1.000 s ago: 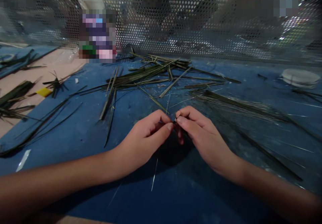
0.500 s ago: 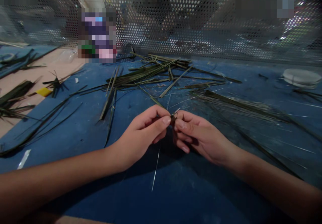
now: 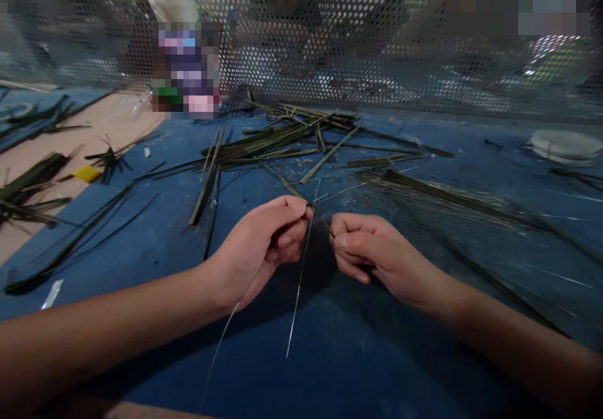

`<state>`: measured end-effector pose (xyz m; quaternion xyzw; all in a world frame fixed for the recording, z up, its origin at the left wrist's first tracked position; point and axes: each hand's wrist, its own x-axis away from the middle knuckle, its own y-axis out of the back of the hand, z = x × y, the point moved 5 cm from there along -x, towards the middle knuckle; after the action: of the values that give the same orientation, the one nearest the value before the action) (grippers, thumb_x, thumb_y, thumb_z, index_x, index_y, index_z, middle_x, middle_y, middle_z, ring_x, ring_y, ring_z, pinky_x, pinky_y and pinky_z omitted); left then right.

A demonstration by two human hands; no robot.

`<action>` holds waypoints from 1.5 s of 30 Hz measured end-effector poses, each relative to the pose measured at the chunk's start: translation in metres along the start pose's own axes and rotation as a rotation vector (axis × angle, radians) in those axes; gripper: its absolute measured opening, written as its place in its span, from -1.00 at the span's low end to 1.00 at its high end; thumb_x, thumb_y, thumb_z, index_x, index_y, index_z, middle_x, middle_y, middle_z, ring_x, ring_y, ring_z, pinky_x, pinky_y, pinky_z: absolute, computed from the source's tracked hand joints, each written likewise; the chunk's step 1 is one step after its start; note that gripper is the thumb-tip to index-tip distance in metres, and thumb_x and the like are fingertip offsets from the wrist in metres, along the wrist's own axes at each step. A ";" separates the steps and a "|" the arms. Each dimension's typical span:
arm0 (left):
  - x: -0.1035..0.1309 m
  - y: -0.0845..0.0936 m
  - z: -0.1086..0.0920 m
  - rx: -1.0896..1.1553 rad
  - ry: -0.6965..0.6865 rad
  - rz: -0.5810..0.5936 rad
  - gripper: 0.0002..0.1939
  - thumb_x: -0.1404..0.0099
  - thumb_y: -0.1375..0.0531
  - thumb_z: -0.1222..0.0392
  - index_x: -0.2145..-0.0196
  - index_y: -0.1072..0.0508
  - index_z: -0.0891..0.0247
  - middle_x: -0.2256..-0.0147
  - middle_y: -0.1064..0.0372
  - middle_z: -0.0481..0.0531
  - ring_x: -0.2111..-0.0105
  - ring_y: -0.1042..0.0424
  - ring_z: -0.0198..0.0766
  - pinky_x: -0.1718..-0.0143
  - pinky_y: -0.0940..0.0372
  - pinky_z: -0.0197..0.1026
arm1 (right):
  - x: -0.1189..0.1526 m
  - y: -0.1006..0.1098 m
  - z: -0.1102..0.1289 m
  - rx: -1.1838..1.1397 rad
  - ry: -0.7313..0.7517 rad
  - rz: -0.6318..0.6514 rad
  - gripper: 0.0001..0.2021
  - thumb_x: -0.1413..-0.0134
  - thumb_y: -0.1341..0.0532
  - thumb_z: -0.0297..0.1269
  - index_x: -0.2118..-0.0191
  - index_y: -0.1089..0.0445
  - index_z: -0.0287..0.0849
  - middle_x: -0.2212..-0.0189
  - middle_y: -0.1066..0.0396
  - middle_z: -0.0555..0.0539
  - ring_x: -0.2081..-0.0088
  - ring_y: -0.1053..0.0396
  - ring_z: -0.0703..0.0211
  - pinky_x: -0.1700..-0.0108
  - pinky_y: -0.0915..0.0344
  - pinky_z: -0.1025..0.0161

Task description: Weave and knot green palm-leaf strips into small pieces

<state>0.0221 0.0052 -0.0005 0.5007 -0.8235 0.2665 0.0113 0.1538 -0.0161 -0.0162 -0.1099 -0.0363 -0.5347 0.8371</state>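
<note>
A person's left hand [image 3: 264, 237] pinches a small dark piece [image 3: 309, 206] between thumb and forefinger over a blue work surface [image 3: 348, 356], while the right hand [image 3: 377, 246], its fingers curled in, grips a thin dark strand [image 3: 323, 222] that spans the gap between the 2 hands. A fine wire [image 3: 298, 296] slants down past the left fingertips; green leaf strips [image 3: 268, 140] lie beyond.
</note>
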 end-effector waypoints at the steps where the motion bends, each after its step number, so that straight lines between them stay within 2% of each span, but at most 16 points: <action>1: -0.001 0.000 0.000 -0.007 -0.003 0.006 -0.83 -0.33 0.00 0.29 0.40 -0.31 0.32 0.67 0.04 -0.22 0.70 0.15 -0.55 0.60 0.08 -0.38 | 0.000 0.000 0.000 -0.002 0.005 -0.001 -0.79 -0.10 -0.05 -0.42 0.54 -0.12 -0.15 0.75 -0.03 0.18 0.69 0.04 0.41 0.58 0.13 0.32; 3: -0.002 0.001 0.000 -0.035 -0.003 0.030 -0.83 -0.34 -0.01 0.26 0.39 -0.31 0.32 0.67 0.03 -0.21 0.70 0.13 -0.55 0.62 0.10 -0.39 | 0.001 0.001 0.002 0.016 0.014 -0.007 -0.78 -0.08 -0.04 -0.43 0.56 -0.10 -0.15 0.74 -0.01 0.17 0.67 0.01 0.39 0.56 0.09 0.32; 5: -0.004 0.001 0.002 -0.081 0.007 0.059 -0.83 -0.34 -0.03 0.22 0.39 -0.31 0.31 0.67 0.02 -0.21 0.70 0.11 -0.54 0.65 0.13 -0.41 | 0.001 0.003 0.005 0.082 0.011 -0.023 -0.80 -0.06 -0.05 -0.43 0.56 -0.12 -0.15 0.69 -0.10 0.13 0.62 -0.08 0.36 0.54 0.01 0.32; 8: -0.006 0.000 0.004 -0.173 0.026 0.073 -0.84 -0.31 -0.07 0.21 0.43 -0.28 0.28 0.68 -0.04 -0.19 0.69 0.05 -0.52 0.69 0.16 -0.44 | 0.003 0.006 0.014 0.179 0.055 -0.065 -0.92 -0.10 -0.10 -0.37 0.41 -0.28 -0.17 0.49 -0.28 0.06 0.43 -0.23 0.30 0.41 -0.14 0.32; 10: -0.004 -0.002 0.005 -0.256 0.034 0.080 -0.83 -0.31 -0.06 0.19 0.43 -0.28 0.27 0.69 -0.08 -0.18 0.70 0.00 -0.50 0.71 0.13 -0.45 | 0.003 0.009 0.020 0.217 0.116 -0.110 -0.94 -0.14 -0.14 -0.32 0.29 -0.33 -0.15 0.41 -0.31 0.05 0.35 -0.26 0.28 0.31 -0.19 0.32; 13: -0.002 -0.006 0.006 -0.380 0.050 0.106 -0.79 -0.34 -0.04 0.13 0.42 -0.28 0.26 0.69 -0.15 -0.17 0.72 -0.03 -0.50 0.71 0.06 -0.44 | 0.002 0.012 0.022 0.254 0.137 -0.152 -0.93 -0.17 -0.17 -0.28 0.30 -0.35 -0.14 0.44 -0.32 0.06 0.35 -0.28 0.30 0.26 -0.20 0.32; 17: -0.003 -0.006 0.008 -0.490 0.061 0.132 -0.73 -0.34 -0.03 0.05 0.43 -0.28 0.27 0.65 -0.22 -0.15 0.70 -0.11 -0.49 0.67 -0.04 -0.42 | 0.001 0.017 0.019 0.240 0.137 -0.219 -0.91 -0.19 -0.15 -0.29 0.33 -0.33 -0.15 0.49 -0.32 0.07 0.44 -0.31 0.30 0.32 -0.23 0.30; 20: -0.004 -0.005 0.012 -0.536 0.073 0.168 -0.78 -0.34 -0.04 0.07 0.37 -0.28 0.25 0.67 -0.20 -0.18 0.71 -0.07 -0.48 0.68 0.00 -0.41 | 0.002 0.022 0.017 0.222 0.142 -0.295 -0.91 -0.19 -0.14 -0.29 0.33 -0.31 -0.15 0.54 -0.27 0.09 0.54 -0.22 0.35 0.47 -0.17 0.33; 22: -0.003 -0.004 0.014 -0.562 0.051 0.184 -0.80 -0.35 -0.03 0.08 0.35 -0.28 0.25 0.67 -0.16 -0.20 0.69 -0.03 -0.48 0.67 0.04 -0.41 | 0.002 0.022 0.015 0.220 0.123 -0.304 -0.91 -0.19 -0.14 -0.26 0.32 -0.29 -0.13 0.61 -0.15 0.14 0.62 -0.06 0.40 0.58 -0.02 0.37; 25: -0.003 -0.003 0.015 -0.583 -0.021 0.170 -0.78 -0.35 -0.03 0.09 0.37 -0.29 0.27 0.63 -0.10 -0.19 0.63 -0.04 -0.48 0.62 0.05 -0.40 | 0.003 0.021 0.012 0.229 0.082 -0.291 -0.91 -0.19 -0.14 -0.24 0.31 -0.26 -0.11 0.67 0.00 0.19 0.67 0.12 0.42 0.65 0.13 0.38; 29: -0.002 -0.002 0.015 -0.595 -0.086 0.120 -0.80 -0.34 -0.04 0.09 0.34 -0.30 0.27 0.56 -0.06 -0.18 0.60 -0.03 -0.48 0.60 0.02 -0.40 | 0.004 0.021 0.008 0.197 0.042 -0.289 -0.92 -0.18 -0.13 -0.24 0.31 -0.23 -0.10 0.71 0.03 0.20 0.69 0.15 0.41 0.67 0.18 0.37; 32: -0.002 -0.003 0.016 -0.528 -0.092 0.105 -0.83 -0.35 -0.04 0.09 0.31 -0.26 0.24 0.58 -0.02 -0.21 0.63 0.02 -0.49 0.62 0.03 -0.40 | 0.003 0.020 0.006 0.154 0.043 -0.284 -0.91 -0.17 -0.14 -0.24 0.30 -0.22 -0.09 0.72 0.04 0.21 0.70 0.14 0.41 0.67 0.19 0.38; 38: -0.003 -0.001 0.020 -0.435 -0.036 0.059 -0.86 -0.34 -0.05 0.11 0.30 -0.23 0.22 0.64 0.01 -0.25 0.68 0.07 -0.51 0.67 0.08 -0.43 | 0.004 0.012 0.001 0.080 0.045 -0.263 -0.89 -0.18 -0.15 -0.22 0.31 -0.21 -0.09 0.73 0.04 0.23 0.71 0.13 0.42 0.67 0.17 0.40; 42: -0.002 -0.002 0.022 -0.412 0.009 0.034 -0.86 -0.34 -0.06 0.10 0.31 -0.23 0.21 0.63 -0.01 -0.24 0.70 0.06 -0.52 0.70 0.09 -0.45 | 0.007 0.009 0.003 0.156 0.117 -0.309 -0.89 -0.20 -0.15 -0.25 0.33 -0.23 -0.11 0.72 -0.02 0.21 0.70 0.09 0.44 0.64 0.14 0.38; 45: -0.003 -0.001 0.026 -0.378 0.063 0.021 -0.86 -0.34 -0.06 0.08 0.30 -0.21 0.19 0.65 0.01 -0.26 0.74 0.08 -0.52 0.75 0.12 -0.44 | 0.008 0.008 0.002 0.170 0.110 -0.307 -0.88 -0.21 -0.15 -0.26 0.34 -0.21 -0.12 0.72 -0.01 0.21 0.70 0.10 0.44 0.64 0.15 0.37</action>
<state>0.0309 -0.0045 -0.0235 0.4724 -0.8633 0.1229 0.1280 0.1642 -0.0193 -0.0143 -0.0027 -0.0518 -0.6563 0.7527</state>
